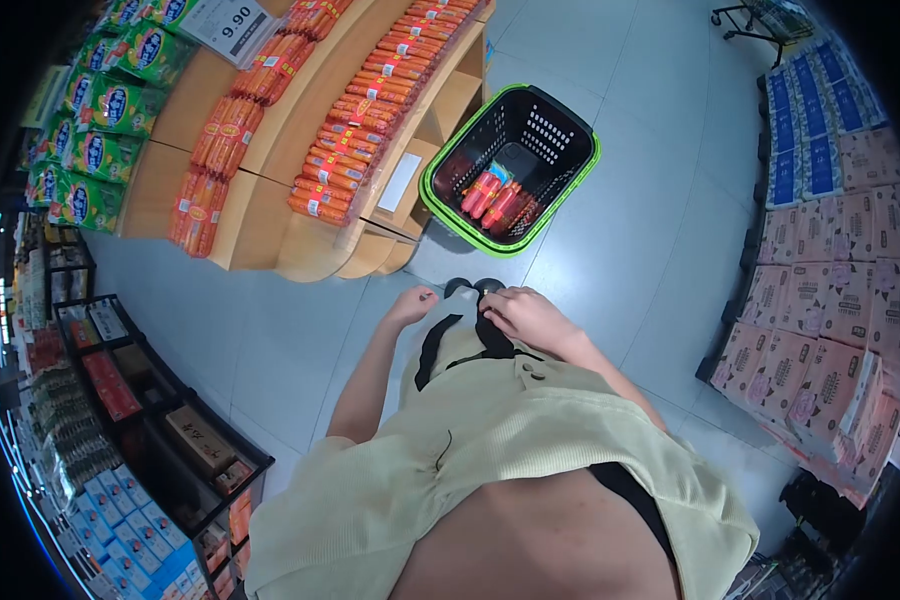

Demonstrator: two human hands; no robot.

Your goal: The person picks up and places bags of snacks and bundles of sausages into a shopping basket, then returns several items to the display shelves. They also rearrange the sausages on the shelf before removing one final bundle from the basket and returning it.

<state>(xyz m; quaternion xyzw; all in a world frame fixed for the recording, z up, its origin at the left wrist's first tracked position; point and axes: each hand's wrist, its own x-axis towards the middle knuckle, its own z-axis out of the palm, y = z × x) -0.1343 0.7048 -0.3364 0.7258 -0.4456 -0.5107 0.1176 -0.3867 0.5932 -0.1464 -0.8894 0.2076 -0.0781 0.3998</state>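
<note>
My left hand [412, 304] is curled closed beside my leg, in front of the shelf's lower end; whatever may be inside the fingers is hidden. My right hand [518, 314] is bent at the front of my clothes, its fingers closed at a black strap [491, 335] that hangs there. Ahead on the floor stands a black shopping basket [510, 87] with a green rim. Inside it lie red-wrapped sausage packs [490, 199] and a small green-blue packet [500, 171]. Neither hand touches the basket.
To the left, a curved wooden shelf [280, 235] bears rows of sausage packs [375, 100], green bags [110, 105] and a price sign [232, 28]. Stacked pink packages [805, 300] line the right side. A black rack [150, 385] stands at lower left, a cart [760, 22] at far right.
</note>
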